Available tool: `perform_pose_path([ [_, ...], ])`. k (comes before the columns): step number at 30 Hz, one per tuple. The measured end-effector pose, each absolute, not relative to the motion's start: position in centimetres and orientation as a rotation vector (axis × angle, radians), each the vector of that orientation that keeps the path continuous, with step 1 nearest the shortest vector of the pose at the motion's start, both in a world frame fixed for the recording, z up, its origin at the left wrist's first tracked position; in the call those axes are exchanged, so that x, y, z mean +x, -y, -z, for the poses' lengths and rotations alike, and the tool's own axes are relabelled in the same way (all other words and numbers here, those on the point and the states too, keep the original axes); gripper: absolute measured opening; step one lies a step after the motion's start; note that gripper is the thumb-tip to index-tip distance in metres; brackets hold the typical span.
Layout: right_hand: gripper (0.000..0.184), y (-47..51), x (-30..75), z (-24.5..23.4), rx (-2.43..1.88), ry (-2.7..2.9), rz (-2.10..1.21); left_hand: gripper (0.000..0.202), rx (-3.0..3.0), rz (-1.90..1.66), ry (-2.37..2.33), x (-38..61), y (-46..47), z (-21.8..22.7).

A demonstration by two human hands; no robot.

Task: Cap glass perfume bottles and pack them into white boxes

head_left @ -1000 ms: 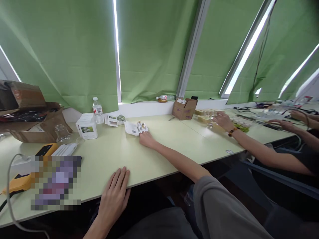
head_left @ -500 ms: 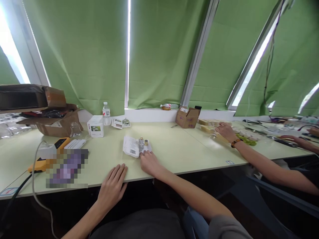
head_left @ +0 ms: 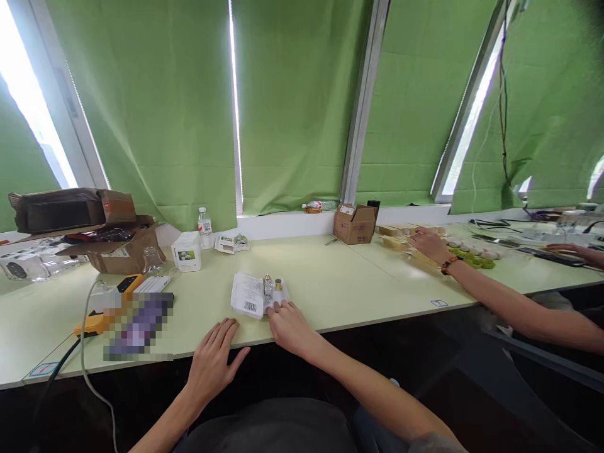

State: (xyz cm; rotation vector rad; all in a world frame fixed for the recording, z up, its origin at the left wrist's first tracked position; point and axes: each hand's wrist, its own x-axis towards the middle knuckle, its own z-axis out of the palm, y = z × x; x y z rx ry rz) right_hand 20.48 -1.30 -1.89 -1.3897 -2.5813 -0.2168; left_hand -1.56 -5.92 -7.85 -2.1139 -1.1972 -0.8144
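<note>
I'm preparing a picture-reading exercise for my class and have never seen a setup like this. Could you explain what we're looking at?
There is no robot here: you see a person's bare hands. Every picture comes from one camera worn on that person's head, looking forward and down.

The left hand lies palm down at the near edge of the pale table, holding nothing. The right hand has its fingers at opened white packaging; whether they grip it is unclear. On it are a small clear bottle and a gold-coloured cylinder.

Farther back stand a white box, a plastic drink bottle and a cardboard box. The braceleted hand belongs to someone else.
</note>
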Motion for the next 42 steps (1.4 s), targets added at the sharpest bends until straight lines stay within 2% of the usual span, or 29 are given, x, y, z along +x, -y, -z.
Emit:
perform_pose_path([
  [3,0.032,0.7,21.6,1.1,-1.305,2.553,0.078,0.042,-2.129,0.806,1.199,-1.6,5.7,8.1],
  [6,0.035,-0.4,23.0,0.1,-1.266,2.498,-0.197,0.042,-2.135,0.791,1.207,-1.8,5.6,8.2],
  [9,0.038,-1.7,24.2,-0.7,-1.37,2.263,-0.202,0.045,-2.136,0.792,1.215,-1.7,5.8,8.2],
  [10,0.043,-2.1,24.4,-0.8,-1.409,2.179,-0.174,0.046,-2.143,0.795,1.212,-1.5,5.9,8.1],
  [14,0.089,-4.1,24.0,-0.7,-1.374,2.164,-0.203,0.041,-2.24,0.776,1.092,0.6,6.6,7.6],
  [16,0.096,-5.1,23.2,-0.4,-1.351,2.19,-0.199,0.041,-2.305,0.715,1.019,2.4,6.7,7.2],
  [19,0.098,-6.6,22.1,0.1,-1.411,2.205,-0.198,0.044,-2.319,0.696,0.998,5.3,6.1,6.5],
  [24,0.085,-8.1,21.6,0.4,-1.473,2.267,-0.225,0.052,-2.286,0.711,1.116,8.2,4.3,6.4],
  [33,0.042,-8.4,20.8,-0.1,-1.547,2.284,-0.171,0.053,-2.286,0.735,1.205,8.5,4.0,7.0],
  [42,0.033,-9.3,20.2,0.2,-1.683,2.275,-0.066,0.044,-2.303,0.721,1.181,8.5,4.2,6.7],
])
